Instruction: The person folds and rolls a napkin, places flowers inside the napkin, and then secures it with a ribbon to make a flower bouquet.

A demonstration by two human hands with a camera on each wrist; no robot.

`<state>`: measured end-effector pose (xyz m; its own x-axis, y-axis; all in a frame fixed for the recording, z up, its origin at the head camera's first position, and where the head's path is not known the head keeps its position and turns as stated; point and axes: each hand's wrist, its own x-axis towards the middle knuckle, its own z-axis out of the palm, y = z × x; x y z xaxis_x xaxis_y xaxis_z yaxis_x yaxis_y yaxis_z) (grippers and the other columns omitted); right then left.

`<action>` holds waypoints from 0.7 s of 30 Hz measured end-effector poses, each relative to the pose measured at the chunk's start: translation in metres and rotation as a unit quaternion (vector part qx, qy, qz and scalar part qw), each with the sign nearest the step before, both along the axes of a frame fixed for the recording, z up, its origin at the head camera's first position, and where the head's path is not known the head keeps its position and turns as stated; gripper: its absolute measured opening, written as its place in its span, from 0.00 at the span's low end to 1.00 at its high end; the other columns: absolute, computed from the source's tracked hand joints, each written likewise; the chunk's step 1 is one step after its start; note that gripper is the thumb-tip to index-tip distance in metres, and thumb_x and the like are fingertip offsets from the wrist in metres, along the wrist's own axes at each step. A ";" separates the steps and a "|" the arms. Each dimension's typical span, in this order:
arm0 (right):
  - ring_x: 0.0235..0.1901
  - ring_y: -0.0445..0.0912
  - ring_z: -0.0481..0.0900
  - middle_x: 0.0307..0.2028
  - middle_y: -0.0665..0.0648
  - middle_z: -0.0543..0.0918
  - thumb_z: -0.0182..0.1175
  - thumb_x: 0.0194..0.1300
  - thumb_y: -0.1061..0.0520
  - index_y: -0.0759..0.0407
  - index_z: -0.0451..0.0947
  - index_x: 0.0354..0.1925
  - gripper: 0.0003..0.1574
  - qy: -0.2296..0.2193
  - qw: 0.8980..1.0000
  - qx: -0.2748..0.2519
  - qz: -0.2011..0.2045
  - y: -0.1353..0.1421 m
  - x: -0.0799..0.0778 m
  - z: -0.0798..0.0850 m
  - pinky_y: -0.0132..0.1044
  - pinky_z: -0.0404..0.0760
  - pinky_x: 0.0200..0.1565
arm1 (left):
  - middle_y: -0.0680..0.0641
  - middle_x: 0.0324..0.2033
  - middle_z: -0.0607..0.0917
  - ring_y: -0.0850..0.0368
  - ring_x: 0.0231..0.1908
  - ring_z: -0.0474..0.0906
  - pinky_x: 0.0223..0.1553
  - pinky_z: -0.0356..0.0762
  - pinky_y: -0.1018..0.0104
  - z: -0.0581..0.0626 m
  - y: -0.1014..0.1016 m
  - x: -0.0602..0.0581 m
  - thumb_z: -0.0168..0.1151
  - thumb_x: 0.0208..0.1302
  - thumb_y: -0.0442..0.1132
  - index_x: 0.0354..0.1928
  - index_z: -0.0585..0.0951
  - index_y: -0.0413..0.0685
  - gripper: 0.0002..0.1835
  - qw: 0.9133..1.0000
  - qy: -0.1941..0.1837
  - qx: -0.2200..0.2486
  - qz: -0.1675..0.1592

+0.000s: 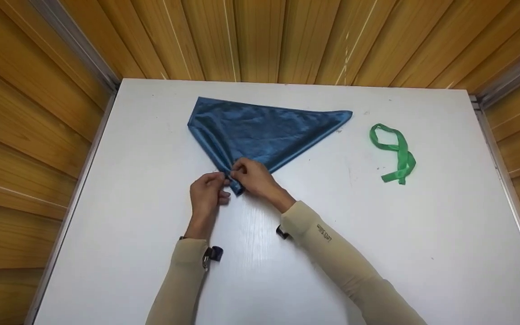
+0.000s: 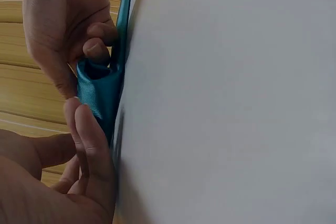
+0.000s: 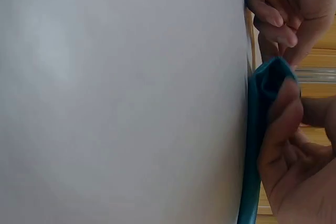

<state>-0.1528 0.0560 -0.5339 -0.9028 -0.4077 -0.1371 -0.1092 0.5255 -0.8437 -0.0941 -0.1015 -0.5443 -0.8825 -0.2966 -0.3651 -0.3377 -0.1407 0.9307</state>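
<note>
**Blue satin cloth (image 1: 260, 128) – handling and hold**

Cloth lies on the white table (image 1: 377, 253), spread away from the person, its near end drawn into a narrow, hollow roll. From the sheen I judge it light, limp and rather slippery; not fragile, though creases look likely and a loose roll could spring open. Best hold, in my view: a pinch through all layers just behind the roll's mouth.

Fingers: left hand (image 1: 206, 193) pinches the roll from its left side; right hand (image 1: 254, 177) grips it from the right, thumb along the roll. The end pokes out between them, towards the person – the broad part extends beyond both sets of fingertips. Green ribbon (image 1: 403, 155) lies well apart, to the right.
</note>
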 end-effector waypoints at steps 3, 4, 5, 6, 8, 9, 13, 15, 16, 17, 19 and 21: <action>0.38 0.47 0.81 0.39 0.56 0.86 0.66 0.75 0.58 0.60 0.86 0.46 0.07 0.049 0.998 0.042 -0.001 0.001 -0.001 0.000 0.42 0.79 0.44 | 0.38 0.38 0.88 0.54 0.22 0.83 0.21 0.82 0.66 0.001 0.002 -0.001 0.66 0.73 0.31 0.52 0.84 0.36 0.10 0.999 0.001 -0.049 -0.007; 0.39 0.48 0.81 0.39 0.56 0.86 0.66 0.75 0.58 0.60 0.86 0.46 0.07 0.055 0.997 0.051 -0.004 0.001 -0.001 0.000 0.43 0.80 0.45 | 0.39 0.39 0.88 0.54 0.22 0.84 0.21 0.82 0.67 0.002 0.002 -0.001 0.67 0.71 0.31 0.54 0.84 0.37 0.12 0.998 0.001 -0.064 -0.009; 0.39 0.49 0.82 0.39 0.57 0.86 0.66 0.75 0.58 0.60 0.86 0.46 0.07 0.055 0.997 0.055 -0.007 0.001 -0.002 0.000 0.44 0.80 0.45 | 0.39 0.39 0.88 0.53 0.23 0.84 0.21 0.81 0.67 0.002 0.002 -0.002 0.67 0.69 0.31 0.55 0.83 0.37 0.14 0.997 0.001 -0.077 -0.011; 0.39 0.49 0.82 0.39 0.57 0.86 0.66 0.75 0.59 0.61 0.85 0.46 0.07 0.050 0.997 0.056 -0.013 0.001 -0.002 0.000 0.44 0.81 0.45 | 0.39 0.39 0.88 0.53 0.22 0.84 0.21 0.81 0.67 0.003 0.002 -0.002 0.67 0.69 0.31 0.57 0.82 0.37 0.16 0.996 0.000 -0.086 -0.014; 0.38 0.48 0.83 0.38 0.56 0.86 0.66 0.75 0.60 0.61 0.84 0.46 0.06 0.044 0.997 0.055 -0.021 0.001 -0.002 0.000 0.43 0.81 0.44 | 0.39 0.38 0.88 0.54 0.22 0.84 0.20 0.80 0.68 0.003 0.003 -0.003 0.67 0.68 0.31 0.59 0.80 0.35 0.19 0.996 -0.002 -0.088 -0.019; 0.38 0.47 0.82 0.37 0.56 0.86 0.65 0.75 0.60 0.61 0.83 0.46 0.05 0.041 0.998 0.052 -0.022 0.001 -0.003 0.000 0.42 0.80 0.44 | 0.39 0.37 0.89 0.54 0.21 0.84 0.20 0.80 0.68 0.003 0.003 -0.004 0.68 0.68 0.31 0.59 0.80 0.35 0.19 0.996 -0.004 -0.084 -0.021; 0.34 0.44 0.79 0.35 0.54 0.86 0.63 0.78 0.56 0.60 0.86 0.45 0.09 0.030 0.999 0.038 -0.011 0.003 -0.004 0.000 0.39 0.77 0.40 | 0.38 0.35 0.89 0.55 0.19 0.83 0.19 0.80 0.68 0.002 0.005 -0.006 0.69 0.70 0.33 0.56 0.82 0.33 0.16 0.998 -0.003 -0.053 -0.018; 0.33 0.44 0.77 0.34 0.52 0.85 0.62 0.79 0.53 0.59 0.88 0.45 0.12 0.017 0.999 0.027 -0.005 0.005 -0.006 0.001 0.37 0.75 0.39 | 0.37 0.35 0.89 0.56 0.19 0.83 0.19 0.81 0.67 0.001 0.006 -0.006 0.68 0.72 0.33 0.54 0.83 0.33 0.14 0.999 0.005 -0.036 -0.009; 0.32 0.43 0.77 0.34 0.52 0.85 0.63 0.79 0.51 0.58 0.88 0.45 0.13 0.011 1.000 0.023 -0.005 0.006 -0.006 0.001 0.37 0.75 0.38 | 0.36 0.35 0.89 0.56 0.19 0.83 0.19 0.81 0.67 0.001 0.006 -0.006 0.67 0.73 0.33 0.53 0.84 0.32 0.13 1.000 0.010 -0.029 -0.006; 0.32 0.43 0.77 0.34 0.52 0.85 0.63 0.79 0.50 0.58 0.88 0.46 0.14 0.004 1.000 0.020 -0.007 0.007 -0.007 0.002 0.38 0.74 0.37 | 0.36 0.36 0.89 0.56 0.19 0.83 0.19 0.81 0.67 0.000 0.007 -0.007 0.65 0.74 0.33 0.53 0.84 0.32 0.12 1.000 0.014 -0.025 -0.004; 0.33 0.44 0.79 0.35 0.53 0.86 0.65 0.77 0.50 0.59 0.87 0.46 0.13 0.004 1.000 0.024 -0.013 0.008 -0.008 0.002 0.38 0.77 0.39 | 0.37 0.36 0.89 0.56 0.19 0.82 0.19 0.81 0.67 0.000 0.008 -0.008 0.65 0.74 0.32 0.52 0.85 0.33 0.10 0.999 0.018 -0.029 -0.007; 0.36 0.46 0.82 0.38 0.54 0.86 0.67 0.76 0.52 0.59 0.85 0.47 0.11 0.017 0.999 0.038 -0.019 0.009 -0.010 0.002 0.40 0.79 0.41 | 0.39 0.35 0.89 0.56 0.19 0.82 0.18 0.79 0.68 0.000 0.009 -0.009 0.66 0.73 0.32 0.51 0.86 0.35 0.09 0.998 0.016 -0.053 -0.018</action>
